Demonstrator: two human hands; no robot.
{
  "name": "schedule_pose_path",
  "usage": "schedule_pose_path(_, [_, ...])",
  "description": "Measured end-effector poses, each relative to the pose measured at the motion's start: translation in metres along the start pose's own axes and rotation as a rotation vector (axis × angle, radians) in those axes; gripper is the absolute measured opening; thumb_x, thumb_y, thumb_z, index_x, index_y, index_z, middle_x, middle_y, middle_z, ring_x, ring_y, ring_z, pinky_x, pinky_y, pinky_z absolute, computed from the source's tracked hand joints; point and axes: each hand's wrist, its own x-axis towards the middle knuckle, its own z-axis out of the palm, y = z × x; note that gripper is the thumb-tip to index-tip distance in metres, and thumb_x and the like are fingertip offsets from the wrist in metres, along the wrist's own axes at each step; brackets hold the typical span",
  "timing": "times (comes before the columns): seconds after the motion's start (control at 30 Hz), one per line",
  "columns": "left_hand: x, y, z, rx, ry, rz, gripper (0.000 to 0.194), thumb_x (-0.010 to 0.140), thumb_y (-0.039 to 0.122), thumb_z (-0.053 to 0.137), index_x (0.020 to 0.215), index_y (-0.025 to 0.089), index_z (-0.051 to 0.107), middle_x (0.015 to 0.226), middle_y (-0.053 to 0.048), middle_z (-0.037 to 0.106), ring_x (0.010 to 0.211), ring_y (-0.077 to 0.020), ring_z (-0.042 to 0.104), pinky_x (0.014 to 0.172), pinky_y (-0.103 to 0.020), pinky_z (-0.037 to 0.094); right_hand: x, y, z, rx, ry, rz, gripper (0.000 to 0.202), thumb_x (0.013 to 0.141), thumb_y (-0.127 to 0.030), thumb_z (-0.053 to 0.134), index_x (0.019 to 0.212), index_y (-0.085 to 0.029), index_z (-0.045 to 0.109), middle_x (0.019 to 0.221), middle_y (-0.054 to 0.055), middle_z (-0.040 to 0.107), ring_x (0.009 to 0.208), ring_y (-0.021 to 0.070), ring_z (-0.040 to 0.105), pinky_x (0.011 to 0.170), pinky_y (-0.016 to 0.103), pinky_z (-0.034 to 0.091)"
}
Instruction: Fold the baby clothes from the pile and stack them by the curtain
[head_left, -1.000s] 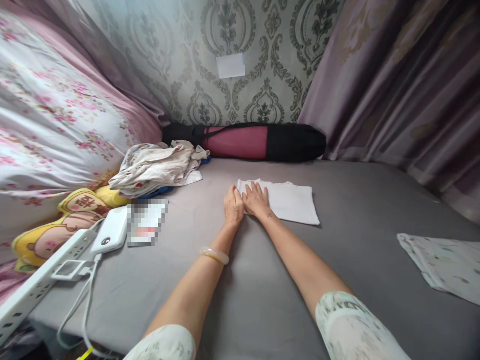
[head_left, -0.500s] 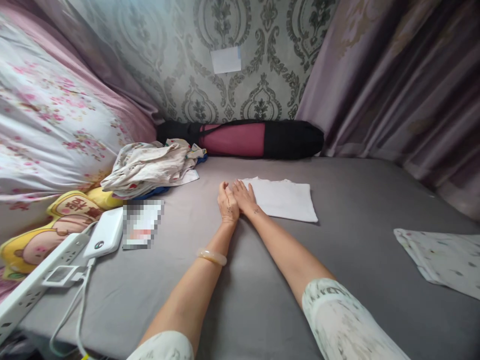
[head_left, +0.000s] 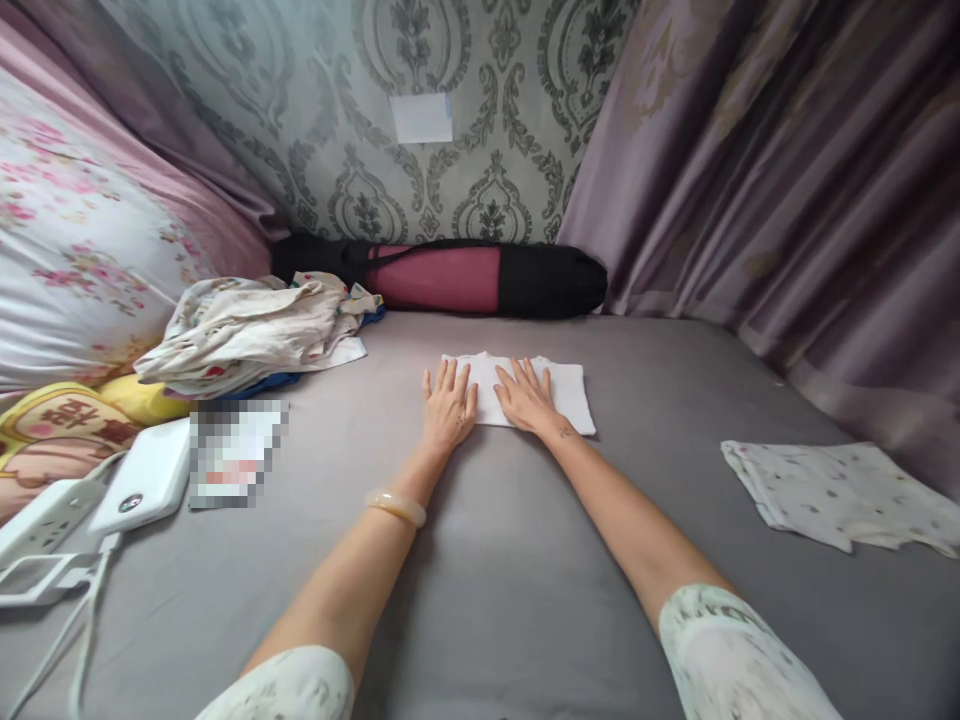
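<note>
A white folded garment (head_left: 574, 395) lies flat on the grey bed sheet (head_left: 480, 560), its far edge slightly uneven. My left hand (head_left: 450, 402) rests on its left end, palm down with fingers apart. Over the middle of the cloth, my right hand (head_left: 526, 395) is spread flat, fingers pointing away from me. Both hands press on the cloth and grip nothing. Parts of the garment under the palms are hidden.
Crumpled clothes (head_left: 255, 330) are heaped at the back left. A patterned folded garment (head_left: 832, 490) lies on the right. Near the left edge are a power bank (head_left: 146, 475), a power strip (head_left: 52, 520) and cables. A black and maroon long bag (head_left: 442, 278) lies along the wall.
My right hand has moved right, away from my left hand, onto the middle of the white garment. My left hand has turned from its edge to lie flat. The view has shifted right.
</note>
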Motion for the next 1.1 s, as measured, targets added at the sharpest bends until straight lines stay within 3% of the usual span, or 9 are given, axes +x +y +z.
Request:
schedule_pose_path(0.23, [0.0, 0.001, 0.0, 0.109, -0.131, 0.052, 0.052, 0.1, 0.042, 0.024, 0.141, 0.022, 0.049, 0.151, -0.01, 0.042, 0.144, -0.025, 0.03, 0.119, -0.054, 0.007, 0.003, -0.006, 0.01, -0.018, -0.027, 0.015, 0.055, 0.1, -0.045, 0.022, 0.151, -0.027, 0.033, 0.16, 0.008, 0.023, 0.146, 0.0303, 0.017, 0.114, 0.058, 0.011])
schedule_pose_path(0.4, [0.001, 0.003, -0.004, 0.114, -0.205, 0.032, 0.052, 0.1, 0.043, 0.024, 0.141, 0.023, 0.048, 0.15, -0.01, 0.044, 0.143, -0.0277, 0.032, 0.118, -0.058, 0.01, 0.004, -0.003, 0.006, 0.009, -0.052, 0.003, 0.055, 0.1, -0.046, 0.021, 0.151, -0.027, 0.033, 0.16, 0.007, 0.022, 0.146, 0.0296, 0.015, 0.114, 0.058, 0.01])
schedule_pose_path(0.5, [0.001, 0.004, -0.006, 0.118, -0.218, 0.026, 0.052, 0.099, 0.044, 0.025, 0.141, 0.023, 0.048, 0.149, -0.011, 0.044, 0.142, -0.0296, 0.033, 0.116, -0.06, 0.013, 0.002, 0.006, -0.002, 0.056, -0.084, 0.019, 0.056, 0.1, -0.045, 0.019, 0.152, -0.025, 0.03, 0.161, 0.009, 0.02, 0.147, 0.0279, 0.014, 0.115, 0.057, 0.01])
schedule_pose_path(0.7, [0.001, 0.001, -0.004, 0.106, -0.222, 0.029, 0.052, 0.098, 0.045, 0.028, 0.141, 0.023, 0.048, 0.148, -0.012, 0.045, 0.141, -0.0307, 0.033, 0.116, -0.059, 0.014, -0.008, 0.029, -0.003, 0.022, -0.02, 0.168, 0.057, 0.101, -0.045, 0.018, 0.151, -0.022, 0.031, 0.16, 0.011, 0.019, 0.147, 0.0301, 0.012, 0.114, 0.061, 0.008])
schedule_pose_path(0.9, [0.001, 0.0, -0.002, 0.092, -0.238, 0.027, 0.051, 0.097, 0.046, 0.03, 0.141, 0.025, 0.047, 0.148, -0.012, 0.044, 0.141, -0.0316, 0.031, 0.116, -0.061, 0.013, -0.008, 0.031, 0.006, 0.013, 0.012, 0.179, 0.055, 0.101, -0.044, 0.021, 0.15, -0.024, 0.035, 0.16, 0.01, 0.023, 0.146, 0.0306, 0.017, 0.113, 0.061, 0.011])
schedule_pose_path(1.1, [0.003, 0.002, -0.007, 0.098, -0.292, 0.0, 0.052, 0.097, 0.046, 0.031, 0.142, 0.024, 0.046, 0.15, -0.012, 0.042, 0.142, -0.0318, 0.031, 0.115, -0.062, 0.015, -0.012, 0.041, -0.003, 0.086, -0.019, 0.151, 0.055, 0.101, -0.042, 0.018, 0.15, -0.021, 0.033, 0.16, 0.01, 0.02, 0.147, 0.0264, 0.016, 0.116, 0.055, 0.012])
